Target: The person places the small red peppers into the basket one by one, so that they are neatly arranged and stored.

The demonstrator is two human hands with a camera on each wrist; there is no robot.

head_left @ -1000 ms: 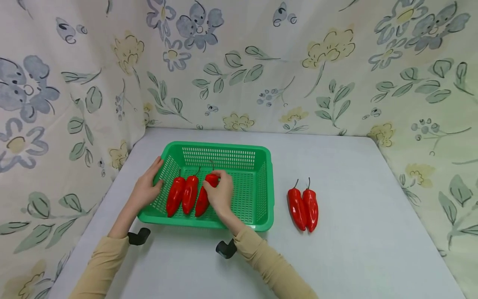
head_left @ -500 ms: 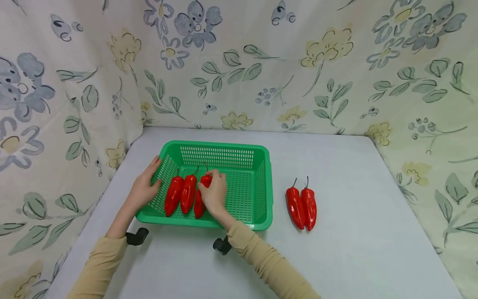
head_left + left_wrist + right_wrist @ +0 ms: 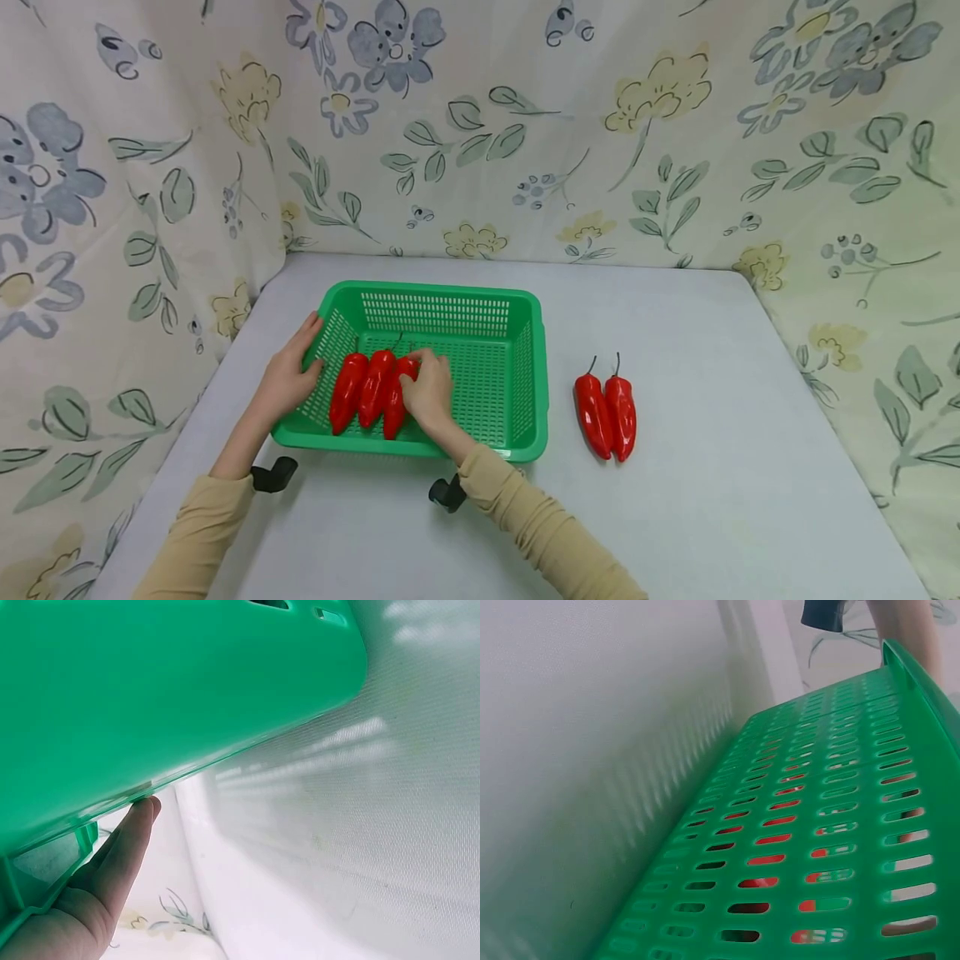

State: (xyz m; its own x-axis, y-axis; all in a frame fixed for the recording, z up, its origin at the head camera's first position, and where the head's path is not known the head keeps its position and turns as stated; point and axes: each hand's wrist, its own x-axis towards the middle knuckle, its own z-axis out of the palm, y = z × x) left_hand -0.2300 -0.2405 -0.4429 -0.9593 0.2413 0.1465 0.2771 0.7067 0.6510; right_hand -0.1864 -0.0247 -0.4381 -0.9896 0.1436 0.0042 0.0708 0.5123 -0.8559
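A green plastic basket [image 3: 352, 444] stands on the table's left half in the head view. My left hand [image 3: 287, 382] holds its left side, thumb over the rim and fingers [image 3: 124, 859] along the outer wall. Inside, my right hand [image 3: 433, 392] pinches the upper part of a red chili pepper [image 3: 393, 410], partly covering it. Two more red peppers, one at the left [image 3: 348, 396] and a middle pepper [image 3: 377, 390], lie beside it, stems away from me. In the right wrist view the slotted basket wall [image 3: 870, 802] hides the right hand's fingers; red shows through the slots.
Two red peppers, a left pepper [image 3: 592, 415] and a right pepper [image 3: 621, 417], lie side by side on the white table [image 3: 712, 433], right of the basket. A flowered curtain [image 3: 480, 133] hangs behind and along both sides of the table.
My right hand has moved left with its pepper, setting it down close against the middle pepper, which tilts slightly. My left hand stays on the basket's side.
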